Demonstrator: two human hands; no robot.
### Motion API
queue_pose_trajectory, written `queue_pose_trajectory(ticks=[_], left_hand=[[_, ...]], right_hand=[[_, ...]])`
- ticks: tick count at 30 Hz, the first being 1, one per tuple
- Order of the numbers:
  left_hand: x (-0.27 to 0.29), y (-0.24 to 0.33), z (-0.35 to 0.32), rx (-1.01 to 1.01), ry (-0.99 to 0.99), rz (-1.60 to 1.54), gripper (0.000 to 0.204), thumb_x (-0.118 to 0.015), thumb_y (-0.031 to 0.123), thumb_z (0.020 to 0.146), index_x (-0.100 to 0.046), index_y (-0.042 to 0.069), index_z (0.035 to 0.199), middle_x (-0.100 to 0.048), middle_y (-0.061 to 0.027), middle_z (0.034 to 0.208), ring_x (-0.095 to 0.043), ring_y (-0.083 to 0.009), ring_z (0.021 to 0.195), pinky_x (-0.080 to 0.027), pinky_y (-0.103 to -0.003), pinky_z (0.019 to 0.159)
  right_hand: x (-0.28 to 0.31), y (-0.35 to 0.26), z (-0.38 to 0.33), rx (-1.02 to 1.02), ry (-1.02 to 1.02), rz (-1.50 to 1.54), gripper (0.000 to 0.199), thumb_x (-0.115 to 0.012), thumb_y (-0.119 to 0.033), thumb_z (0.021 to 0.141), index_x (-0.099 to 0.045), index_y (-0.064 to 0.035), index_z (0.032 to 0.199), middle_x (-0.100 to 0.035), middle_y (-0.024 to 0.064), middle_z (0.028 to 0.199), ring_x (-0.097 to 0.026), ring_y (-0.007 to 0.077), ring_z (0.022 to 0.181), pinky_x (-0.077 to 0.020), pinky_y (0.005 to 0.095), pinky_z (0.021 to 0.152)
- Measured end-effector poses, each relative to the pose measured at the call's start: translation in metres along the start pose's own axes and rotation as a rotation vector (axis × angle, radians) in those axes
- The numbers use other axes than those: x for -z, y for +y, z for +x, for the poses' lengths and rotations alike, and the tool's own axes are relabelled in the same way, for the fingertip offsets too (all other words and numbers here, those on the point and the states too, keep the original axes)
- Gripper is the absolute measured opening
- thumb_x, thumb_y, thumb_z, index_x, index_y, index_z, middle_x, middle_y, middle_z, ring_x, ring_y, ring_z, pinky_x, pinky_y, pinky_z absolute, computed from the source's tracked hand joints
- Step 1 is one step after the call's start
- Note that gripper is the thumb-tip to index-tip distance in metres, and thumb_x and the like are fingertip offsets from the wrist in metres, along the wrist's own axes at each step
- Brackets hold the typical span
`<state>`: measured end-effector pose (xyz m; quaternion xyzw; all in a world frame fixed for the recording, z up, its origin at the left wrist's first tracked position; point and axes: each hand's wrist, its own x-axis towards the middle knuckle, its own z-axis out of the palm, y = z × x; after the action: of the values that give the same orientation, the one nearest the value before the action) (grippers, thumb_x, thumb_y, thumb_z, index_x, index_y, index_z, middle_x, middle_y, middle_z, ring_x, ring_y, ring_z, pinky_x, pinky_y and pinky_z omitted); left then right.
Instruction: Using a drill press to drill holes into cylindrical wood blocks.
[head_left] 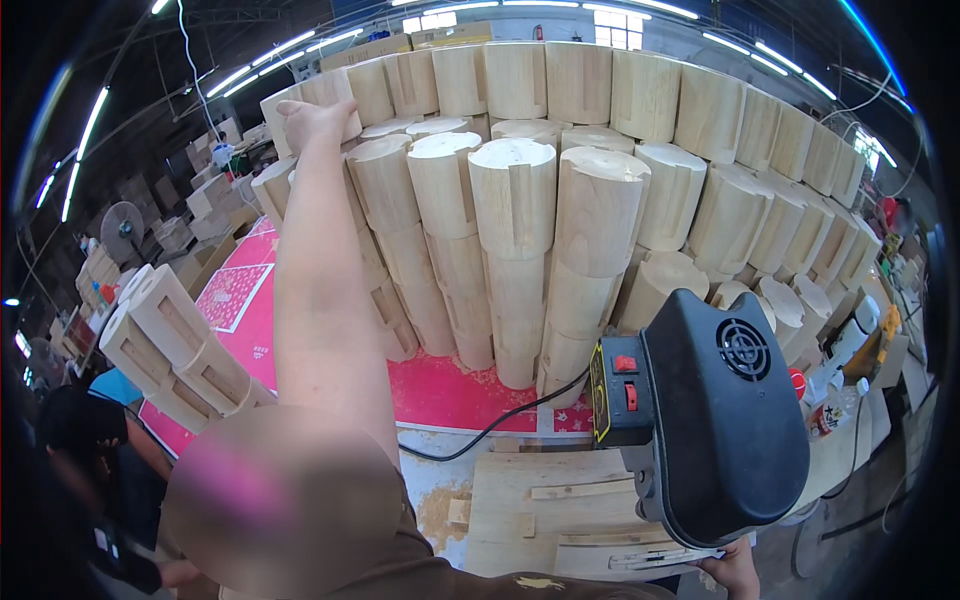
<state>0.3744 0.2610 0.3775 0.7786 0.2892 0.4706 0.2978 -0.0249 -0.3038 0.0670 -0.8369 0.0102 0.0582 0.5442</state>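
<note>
Head view. Left arm stretched far up and away; left hand (312, 120) rests on the top of a wooden cylinder block (300, 100) at the far left end of the upper row, fingers curled over its far edge. Grip looks loose, though the fingertips are hidden behind the block, so I cannot tell whether it is clasped.

Stack of wooden cylinder blocks (560, 200): pale, round, each with a slot cut down its side, piled several rows high in a curved wall across the far middle and right. Stack stands on a red sheet (450, 390).

Smaller pile of similar blocks (170, 350) lies tilted at near left, apart from the main stack.

Right hand (735, 572) at the near lower right edge, only partly in frame, closed around the base of a black power tool (725, 420) with a red switch and a round vent. Black cord (500, 420) runs from the tool leftward across the wooden table (520, 510).
</note>
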Motion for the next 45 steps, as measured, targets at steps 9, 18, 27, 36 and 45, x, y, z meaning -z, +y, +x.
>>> queue_pose_trajectory(ticks=[9,18,27,36,45], left_hand=[[0.13,0.015,-0.141,-0.539,-0.069,-0.7,0.086,-0.079,0.024,0.056,-0.033,-0.001,0.124,-0.053,-0.0162,0.111,-0.057,-0.0251,0.101,-0.049,-0.035,0.083],[0.229,-0.057,-0.365,-0.66,-0.997,-0.173,0.077,-0.076,0.02,0.051,-0.045,0.004,0.12,-0.056,-0.0158,0.105,-0.058,-0.0312,0.099,-0.047,-0.037,0.085],[0.222,-0.094,-0.451,-0.683,-1.342,0.121,0.068,-0.072,0.022,0.049,-0.052,0.009,0.113,-0.057,-0.0161,0.104,-0.056,-0.035,0.097,-0.046,-0.041,0.083],[0.217,-0.097,-0.457,-0.721,-1.398,0.161,0.074,-0.073,0.021,0.048,-0.05,0.009,0.118,-0.059,-0.016,0.108,-0.056,-0.0359,0.1,-0.045,-0.04,0.086],[0.211,-0.115,-0.478,-0.689,-1.327,-0.044,0.073,-0.073,0.023,0.051,-0.051,0.007,0.118,-0.057,-0.0168,0.109,-0.055,-0.0335,0.104,-0.046,-0.04,0.088]], right_hand=[[0.004,-0.019,0.002,0.158,-0.02,-0.263,0.031,-0.077,0.001,0.053,-0.07,-0.0062,0.083,-0.062,0.0058,0.077,-0.06,0.022,0.076,-0.0478,0.0318,0.066],[0.007,-0.011,0.017,0.404,-0.127,-0.283,0.039,-0.077,-0.005,0.059,-0.065,-0.0048,0.095,-0.061,0.0117,0.087,-0.058,0.031,0.087,-0.0461,0.0368,0.076],[0.001,-0.02,0.05,0.444,-0.235,-0.182,0.028,-0.073,-0.001,0.068,-0.066,-0.0021,0.095,-0.059,0.0066,0.085,-0.057,0.0207,0.083,-0.0451,0.0299,0.077],[0.004,-0.019,0.052,0.319,-0.292,-0.133,0.025,-0.072,0.0,0.069,-0.066,-0.0027,0.093,-0.057,0.0012,0.086,-0.054,0.015,0.087,-0.0416,0.027,0.081],[-0.008,-0.025,0.049,0.361,-0.271,-0.19,0.026,-0.072,0.001,0.068,-0.066,-0.0022,0.093,-0.059,0.003,0.086,-0.054,0.0164,0.087,-0.0422,0.0284,0.08]])
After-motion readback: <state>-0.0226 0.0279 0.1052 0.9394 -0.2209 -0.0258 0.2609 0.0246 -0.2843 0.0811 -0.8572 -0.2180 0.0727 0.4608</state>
